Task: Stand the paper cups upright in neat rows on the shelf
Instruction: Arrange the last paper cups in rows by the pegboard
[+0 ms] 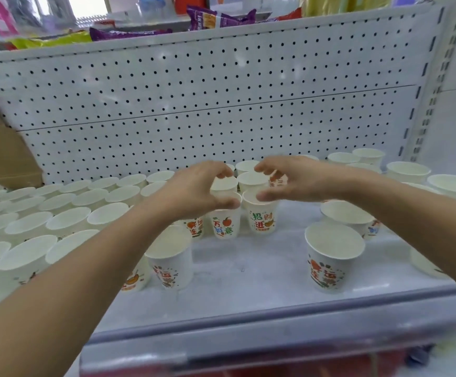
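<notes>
Both hands are hovering over upright paper cups mid-shelf, the left hand curling its fingers loosely around one cup's rim, the right hand spreading half-open above its neighbour, gripping nothing.

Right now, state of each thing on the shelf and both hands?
Left cups: upright, packed rows.
Middle cups: upright, between both hands.
Right cups: upright, scattered.
Left hand: fingers curled over a cup rim.
Right hand: fingers spread, thumb at a cup rim.
</notes>
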`<act>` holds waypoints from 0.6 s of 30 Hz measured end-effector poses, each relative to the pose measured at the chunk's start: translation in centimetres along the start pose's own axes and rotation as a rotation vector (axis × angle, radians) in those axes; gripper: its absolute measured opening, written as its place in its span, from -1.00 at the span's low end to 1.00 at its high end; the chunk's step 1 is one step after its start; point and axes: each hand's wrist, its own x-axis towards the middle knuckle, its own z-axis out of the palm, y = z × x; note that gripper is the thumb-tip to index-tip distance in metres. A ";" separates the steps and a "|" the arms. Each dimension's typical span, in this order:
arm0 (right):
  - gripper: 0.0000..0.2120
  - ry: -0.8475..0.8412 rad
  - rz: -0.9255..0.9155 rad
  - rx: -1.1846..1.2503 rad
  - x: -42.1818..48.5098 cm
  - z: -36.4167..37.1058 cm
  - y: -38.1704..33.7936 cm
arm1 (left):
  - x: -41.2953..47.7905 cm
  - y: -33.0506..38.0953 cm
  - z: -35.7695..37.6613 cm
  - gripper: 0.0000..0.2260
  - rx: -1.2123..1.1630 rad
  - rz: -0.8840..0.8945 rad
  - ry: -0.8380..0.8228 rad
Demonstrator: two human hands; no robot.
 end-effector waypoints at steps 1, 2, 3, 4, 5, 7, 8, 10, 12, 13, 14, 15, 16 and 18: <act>-0.43 0.043 -0.004 0.023 -1.1 -0.5 0.1 | -0.8 1.0 0.1 -0.47 -0.055 0.032 0.060; -0.47 0.091 0.000 0.057 -2.3 -0.9 0.4 | -1.7 2.1 0.3 -0.48 -0.142 0.064 0.107; -0.50 0.146 0.009 0.084 -3.5 -1.1 0.8 | -2.7 3.4 0.6 -0.47 -0.247 0.096 0.135; -0.51 0.199 0.022 0.088 -4.7 -1.2 1.3 | -3.7 4.8 1.1 -0.44 -0.350 0.126 0.139; -0.50 0.233 0.042 0.071 -5.8 -1.2 1.8 | -4.7 6.3 1.7 -0.38 -0.433 0.152 0.120; -0.49 0.234 0.103 0.032 -7.6 -0.8 2.8 | -5.8 9.1 3.3 -0.26 -0.498 0.176 0.044; -0.48 0.212 0.135 0.022 -8.3 -0.5 3.2 | -6.0 10.1 4.2 -0.22 -0.498 0.176 0.013; -0.47 0.175 0.178 0.015 -9.2 -0.2 3.8 | -5.6 11.5 5.7 -0.23 -0.491 0.160 -0.006; -0.44 0.158 0.212 0.034 -9.6 -0.1 4.0 | -5.0 12.0 6.4 -0.30 -0.461 0.156 0.018; -0.43 0.161 0.228 0.052 -9.6 -0.1 3.9 | -5.0 12.0 6.3 -0.33 -0.440 0.154 0.031; -0.42 0.169 0.241 0.069 -9.7 -0.1 3.8 | -4.9 11.7 6.2 -0.34 -0.422 0.145 0.035; -0.43 0.176 0.243 0.081 -9.7 0.0 3.6 | -5.0 11.3 5.9 -0.35 -0.399 0.133 0.032; -0.43 0.179 0.240 0.085 -9.7 0.1 3.3 | -5.1 10.7 5.5 -0.34 -0.360 0.117 0.030; -0.44 0.161 0.223 0.066 -9.5 0.4 2.9 | -5.4 8.9 4.5 -0.36 -0.255 0.079 0.036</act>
